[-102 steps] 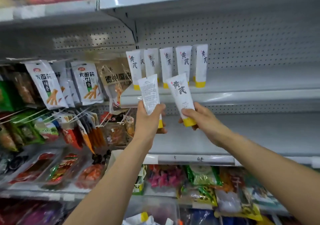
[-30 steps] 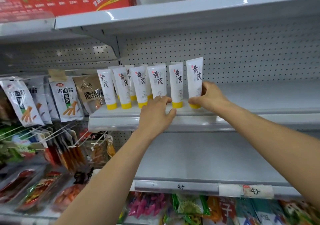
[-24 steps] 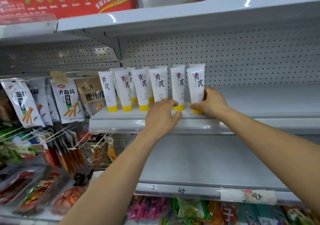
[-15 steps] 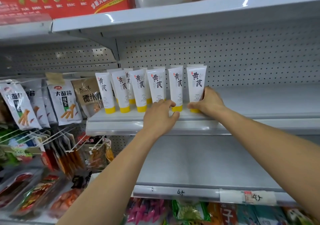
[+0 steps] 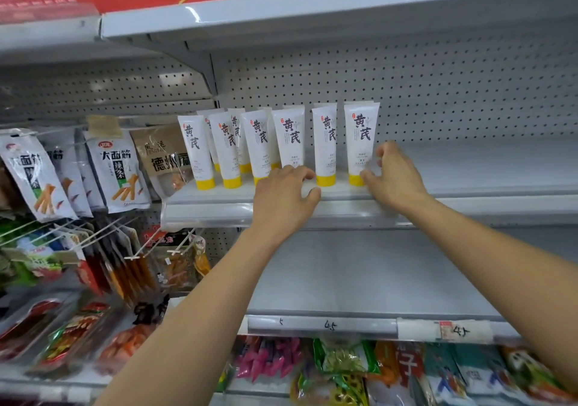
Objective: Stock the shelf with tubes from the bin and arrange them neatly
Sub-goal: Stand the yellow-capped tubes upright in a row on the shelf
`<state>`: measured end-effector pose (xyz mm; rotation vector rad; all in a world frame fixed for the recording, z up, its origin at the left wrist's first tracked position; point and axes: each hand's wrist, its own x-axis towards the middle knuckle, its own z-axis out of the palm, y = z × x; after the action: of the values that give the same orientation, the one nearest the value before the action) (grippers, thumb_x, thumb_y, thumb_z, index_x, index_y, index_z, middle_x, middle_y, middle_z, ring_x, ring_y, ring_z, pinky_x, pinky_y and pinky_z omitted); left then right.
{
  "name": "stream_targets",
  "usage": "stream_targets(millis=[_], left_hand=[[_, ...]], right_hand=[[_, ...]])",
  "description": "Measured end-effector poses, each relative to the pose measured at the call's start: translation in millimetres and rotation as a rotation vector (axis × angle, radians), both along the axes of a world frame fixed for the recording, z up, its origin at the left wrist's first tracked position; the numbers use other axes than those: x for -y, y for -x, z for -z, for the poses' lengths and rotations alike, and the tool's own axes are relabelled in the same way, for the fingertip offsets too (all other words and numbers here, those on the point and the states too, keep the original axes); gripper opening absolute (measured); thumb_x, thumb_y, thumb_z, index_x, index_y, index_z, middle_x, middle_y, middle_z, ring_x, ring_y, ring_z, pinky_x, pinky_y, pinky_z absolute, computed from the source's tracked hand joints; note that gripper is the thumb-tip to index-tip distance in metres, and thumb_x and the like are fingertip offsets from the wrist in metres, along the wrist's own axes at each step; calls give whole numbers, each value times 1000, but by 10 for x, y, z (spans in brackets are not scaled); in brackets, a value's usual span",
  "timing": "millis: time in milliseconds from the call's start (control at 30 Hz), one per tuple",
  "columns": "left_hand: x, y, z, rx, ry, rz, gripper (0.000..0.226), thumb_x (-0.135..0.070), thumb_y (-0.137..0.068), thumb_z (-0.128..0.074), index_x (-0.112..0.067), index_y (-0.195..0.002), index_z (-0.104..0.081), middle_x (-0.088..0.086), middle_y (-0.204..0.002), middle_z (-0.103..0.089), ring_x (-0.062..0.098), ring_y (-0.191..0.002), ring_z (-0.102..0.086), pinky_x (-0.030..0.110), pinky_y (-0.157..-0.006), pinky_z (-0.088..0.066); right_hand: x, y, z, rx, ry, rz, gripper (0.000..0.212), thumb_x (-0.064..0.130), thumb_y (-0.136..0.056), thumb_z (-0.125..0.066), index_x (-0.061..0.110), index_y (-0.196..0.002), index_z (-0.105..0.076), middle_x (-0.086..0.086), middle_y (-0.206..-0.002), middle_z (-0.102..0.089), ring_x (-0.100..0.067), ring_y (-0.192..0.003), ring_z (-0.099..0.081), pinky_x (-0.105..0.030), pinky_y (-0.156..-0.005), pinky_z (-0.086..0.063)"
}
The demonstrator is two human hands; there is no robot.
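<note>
The cap of one front tube [image 5: 289, 136] is covered by the left hand [image 5: 286, 193], so no grip can be judged. The fingers [image 5: 383, 152] of the right hand [image 5: 394, 180] are blurred. The back-row tubes [image 5: 236, 121] are mostly hidden behind those in front.
</note>
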<state>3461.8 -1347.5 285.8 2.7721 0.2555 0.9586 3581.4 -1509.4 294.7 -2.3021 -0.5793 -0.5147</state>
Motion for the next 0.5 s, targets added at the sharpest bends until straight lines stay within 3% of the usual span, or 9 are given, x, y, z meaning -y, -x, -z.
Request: stream_targets(millis=[133,233,400,500], left_hand=[[-20,332,149,51,38,10,33,-36,-92,-53,-24,-123,-59,-3,-118,-62,21,-113,-51,39,-93,-39],[-129,631,400,36,91,24,32,-37,-92,-55,-23,-121,-60,-4,-113,-63,20,-108,-54,40,-91,-42],[-564,1169,992,-212,18,-31,35,-43,-93,-51,-28,-124,-56,-9,-115,-62,17,-111,-52,37,-94,-38],[-813,1473,1369,-312,133,-65,33,-41,-92,-54,-28,-123,-57,-9,-110,-65,17,-107,-56,38,-93,-42]], right_hand=[[74,425,139,244,120,-37,30,21,-88,-59,12,-116,-53,-7,-116,-58,-28,-106,-53,-39,-84,-43],[5,773,356,312,174,-110,26,20,-86,-60,15,-111,-56,-4,-112,-61,-26,-99,-56,-37,-80,-43],[-319,1259,861,205,263,-289,22,22,-88,-59,16,-108,-57,-1,-107,-61,-22,-94,-56,-36,-77,-46],[-606,1520,1251,89,298,-382,20,27,-89,-58,19,-108,-58,4,-106,-61,-18,-94,-55,-33,-73,-44]])
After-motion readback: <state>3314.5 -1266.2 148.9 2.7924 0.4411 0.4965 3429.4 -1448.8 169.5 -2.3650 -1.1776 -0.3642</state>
